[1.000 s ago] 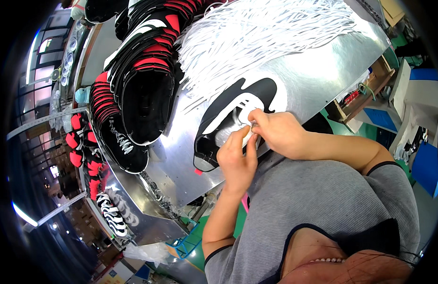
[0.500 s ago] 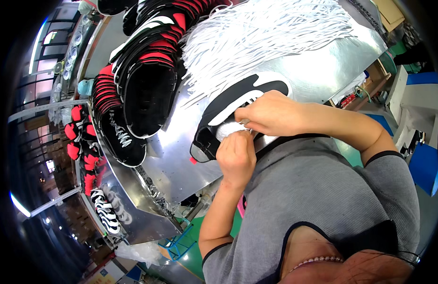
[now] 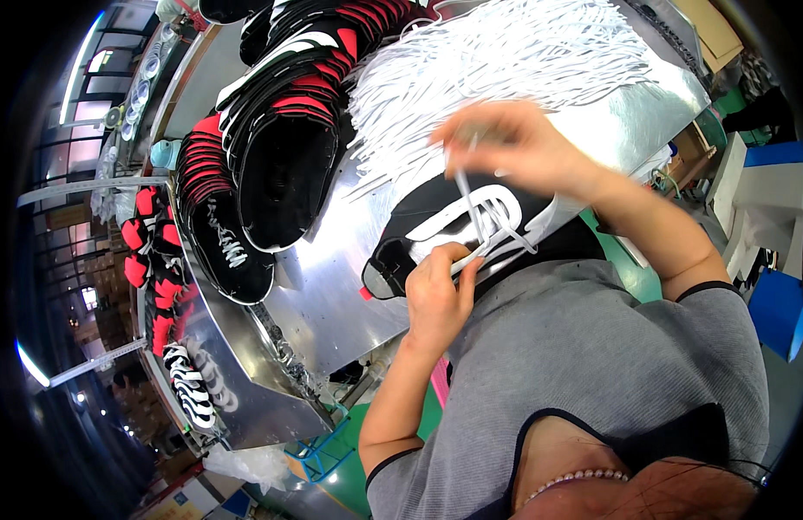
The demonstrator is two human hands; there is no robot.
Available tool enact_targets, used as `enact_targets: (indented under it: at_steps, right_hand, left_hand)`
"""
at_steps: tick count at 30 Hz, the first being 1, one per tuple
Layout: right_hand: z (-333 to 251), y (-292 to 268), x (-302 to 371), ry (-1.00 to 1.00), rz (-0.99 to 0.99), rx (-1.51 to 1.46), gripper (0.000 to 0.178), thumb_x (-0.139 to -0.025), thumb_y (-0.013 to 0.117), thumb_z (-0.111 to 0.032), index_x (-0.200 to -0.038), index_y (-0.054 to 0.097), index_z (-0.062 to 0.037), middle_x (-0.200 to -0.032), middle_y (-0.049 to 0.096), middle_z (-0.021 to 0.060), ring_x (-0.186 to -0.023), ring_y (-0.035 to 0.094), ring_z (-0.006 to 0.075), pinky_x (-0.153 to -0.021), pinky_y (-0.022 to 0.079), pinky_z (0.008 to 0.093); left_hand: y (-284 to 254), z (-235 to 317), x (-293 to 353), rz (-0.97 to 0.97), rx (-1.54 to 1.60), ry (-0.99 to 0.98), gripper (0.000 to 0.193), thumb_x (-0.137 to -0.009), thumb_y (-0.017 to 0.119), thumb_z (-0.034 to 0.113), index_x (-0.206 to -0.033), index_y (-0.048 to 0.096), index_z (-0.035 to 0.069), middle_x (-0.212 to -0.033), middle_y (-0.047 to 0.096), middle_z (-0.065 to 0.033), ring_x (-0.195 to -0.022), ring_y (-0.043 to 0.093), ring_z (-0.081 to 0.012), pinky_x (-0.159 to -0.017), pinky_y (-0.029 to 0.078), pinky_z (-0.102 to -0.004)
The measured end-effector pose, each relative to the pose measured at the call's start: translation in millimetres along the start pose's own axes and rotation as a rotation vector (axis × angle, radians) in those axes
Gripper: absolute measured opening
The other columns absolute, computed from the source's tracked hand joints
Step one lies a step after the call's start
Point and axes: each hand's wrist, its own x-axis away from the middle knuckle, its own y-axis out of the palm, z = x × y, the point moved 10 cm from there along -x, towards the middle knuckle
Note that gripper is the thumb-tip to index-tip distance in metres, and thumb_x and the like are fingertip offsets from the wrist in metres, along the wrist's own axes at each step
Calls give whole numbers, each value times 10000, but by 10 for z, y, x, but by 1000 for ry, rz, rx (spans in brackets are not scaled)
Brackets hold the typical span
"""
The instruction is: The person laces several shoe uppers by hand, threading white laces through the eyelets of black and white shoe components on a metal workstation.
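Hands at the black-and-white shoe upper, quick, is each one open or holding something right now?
Left hand: closed, pinching the edge of the black-and-white shoe upper.
Right hand: blurred, but seems closed on a thin white shoelace.

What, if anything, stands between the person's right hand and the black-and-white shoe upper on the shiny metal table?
Nothing visible blocks the way. Only a thin white shoelace spans from the blurred right hand to the black-and-white shoe upper. The left hand is at the upper's near edge, outside that gap.
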Motion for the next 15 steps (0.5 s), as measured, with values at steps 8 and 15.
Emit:
enact_targets:
  at_steps: [8,15]
  right_hand:
    - [917,496,176,299,-164,115,108,-908,657,-75,-987,635,-4,-940,581,26,-873,575,94,-799,477,248]
    - [612,340,330,181,-91,276,225,-937,621,-195,-1062,581,-12,-844,653,90,-759,632,185,-694,488,310]
  left_hand:
    - [-90,-530,-33,147,413,-605,597,-853,769,167,-1312,426,-1,-904,691,-165,-671,648,-195,-618,499,-292]
    - [-116,-588,28,354,351,-506,390,-804,798,123,-1115,597,-2,-932,672,-126,-814,638,-173,-725,496,-311]
